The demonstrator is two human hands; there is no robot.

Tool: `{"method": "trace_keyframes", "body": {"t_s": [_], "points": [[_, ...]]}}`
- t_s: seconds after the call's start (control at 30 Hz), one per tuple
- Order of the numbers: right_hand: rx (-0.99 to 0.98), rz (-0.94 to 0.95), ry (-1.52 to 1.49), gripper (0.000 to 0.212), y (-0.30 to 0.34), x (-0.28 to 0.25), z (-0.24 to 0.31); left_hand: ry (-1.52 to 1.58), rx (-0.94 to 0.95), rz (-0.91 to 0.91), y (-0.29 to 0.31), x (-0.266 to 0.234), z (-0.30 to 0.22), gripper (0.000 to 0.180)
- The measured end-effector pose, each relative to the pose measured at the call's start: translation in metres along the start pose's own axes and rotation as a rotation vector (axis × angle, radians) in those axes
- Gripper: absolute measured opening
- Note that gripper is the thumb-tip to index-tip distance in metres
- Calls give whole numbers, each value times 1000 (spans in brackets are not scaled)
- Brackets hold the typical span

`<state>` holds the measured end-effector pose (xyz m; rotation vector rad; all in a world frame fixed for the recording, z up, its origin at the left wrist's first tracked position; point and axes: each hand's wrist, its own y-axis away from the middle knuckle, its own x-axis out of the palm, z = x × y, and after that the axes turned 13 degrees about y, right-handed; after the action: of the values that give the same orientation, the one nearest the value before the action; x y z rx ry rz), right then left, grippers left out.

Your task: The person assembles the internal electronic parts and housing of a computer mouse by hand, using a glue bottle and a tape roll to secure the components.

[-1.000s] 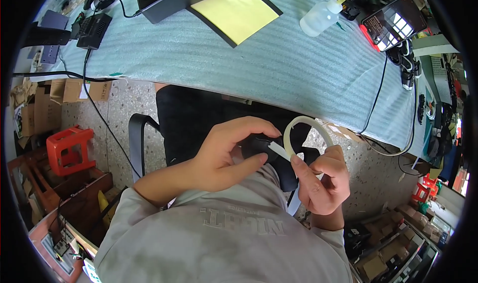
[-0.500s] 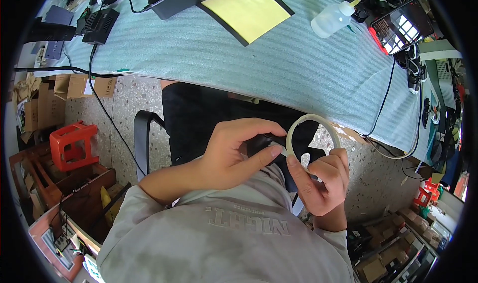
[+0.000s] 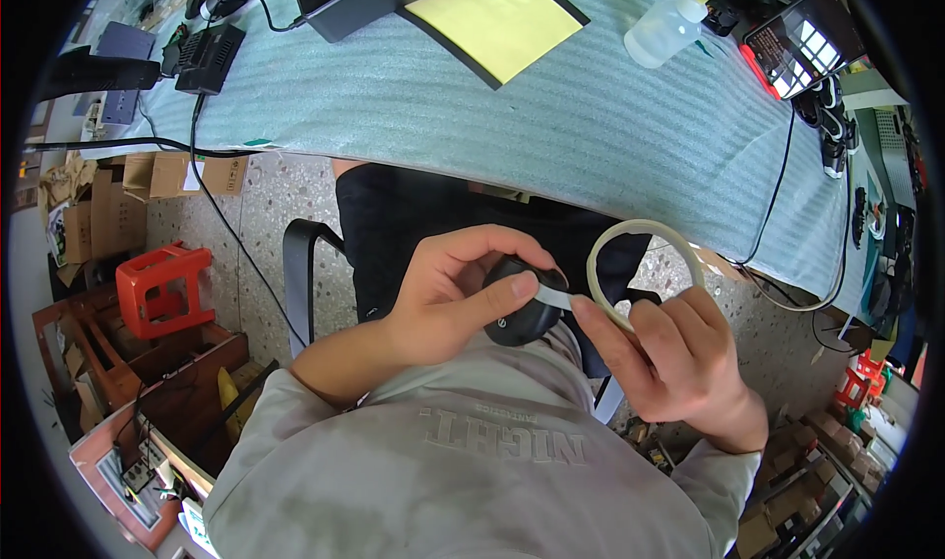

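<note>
My left hand is closed round a smooth black rounded case with a small pale mark on it. Its thumb presses one end of a whitish tape strip against the case. The strip spans the short gap to the fingertips of my right hand, which pinch its other end. A pale, translucent roll of tape stands on edge in that same hand, held by the fingers, its lower part hidden behind them. Both hands are over my lap, in front of the table edge.
The table has a pale blue foam cover. On it lie a yellow sheet with black edges, a translucent squeeze bottle, a phone-like device and a black adapter. A cable hangs left, near a red stool.
My right hand and the tape roll have moved right, away from my left hand, and a longer piece of strip shows. The black case has turned, so more of its face is visible.
</note>
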<state>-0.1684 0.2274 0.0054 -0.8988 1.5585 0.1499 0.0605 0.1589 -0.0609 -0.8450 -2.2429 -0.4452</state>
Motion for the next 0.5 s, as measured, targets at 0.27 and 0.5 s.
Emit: {"method": "trace_keyframes", "body": {"t_s": [0.27, 0.5], "points": [[-17, -69, -145, 34, -6, 5, -2, 491, -78, 213, 0, -2, 3, 20], [-14, -140, -111, 13, -12, 21, 7, 300, -224, 16, 3, 18, -12, 40]]}}
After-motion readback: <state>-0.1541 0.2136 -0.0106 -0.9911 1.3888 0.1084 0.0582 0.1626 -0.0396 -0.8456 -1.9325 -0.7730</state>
